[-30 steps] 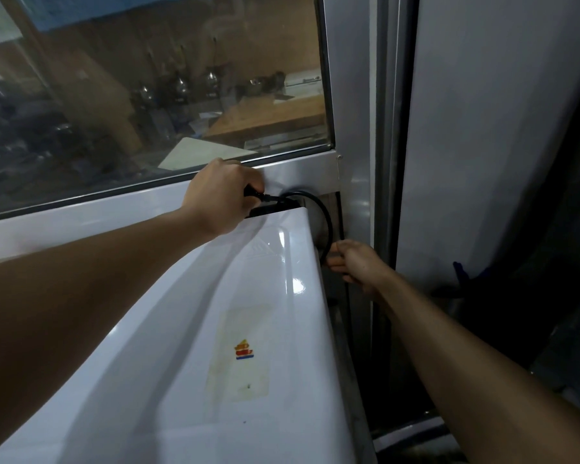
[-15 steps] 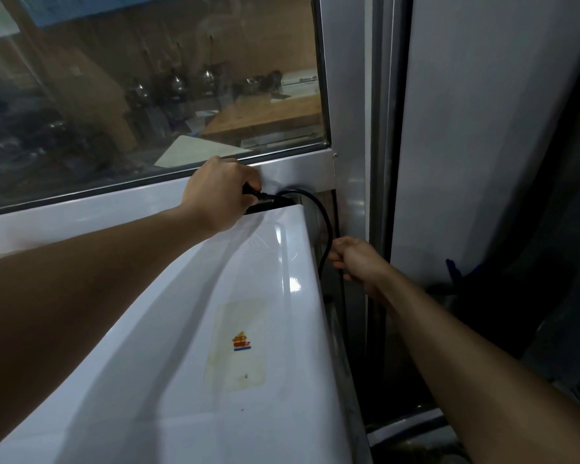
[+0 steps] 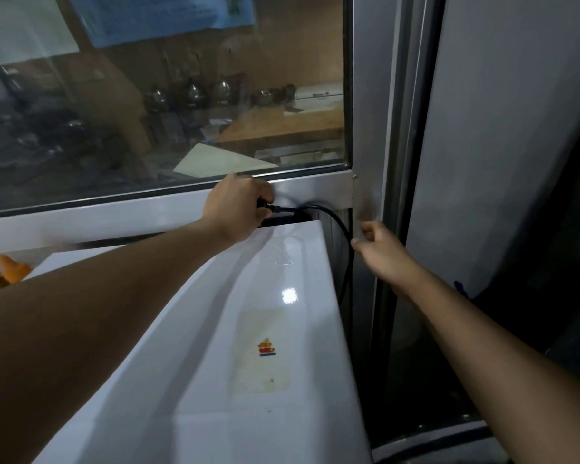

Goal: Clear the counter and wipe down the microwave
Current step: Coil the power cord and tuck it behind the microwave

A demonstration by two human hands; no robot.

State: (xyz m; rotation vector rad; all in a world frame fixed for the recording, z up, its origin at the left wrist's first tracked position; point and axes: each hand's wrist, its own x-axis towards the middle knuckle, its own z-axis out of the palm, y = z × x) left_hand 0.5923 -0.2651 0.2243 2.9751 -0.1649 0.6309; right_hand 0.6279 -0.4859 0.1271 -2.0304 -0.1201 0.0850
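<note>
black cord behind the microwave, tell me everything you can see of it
The black cord looks like thin, smooth rubber or plastic. Its thicker plug end sits in the left hand, whose fingers curl round it at the back top edge of the white microwave. From there it arcs right and drops down the gap beside the microwave, passing the right hand; whether that hand touches it is unclear. Its lower end is hidden.

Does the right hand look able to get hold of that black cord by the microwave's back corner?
Probably yes. The right hand sits right beside the black cord, fingertips about touching it, nothing between them. The left hand grips the cord's plug end above the microwave.
</note>
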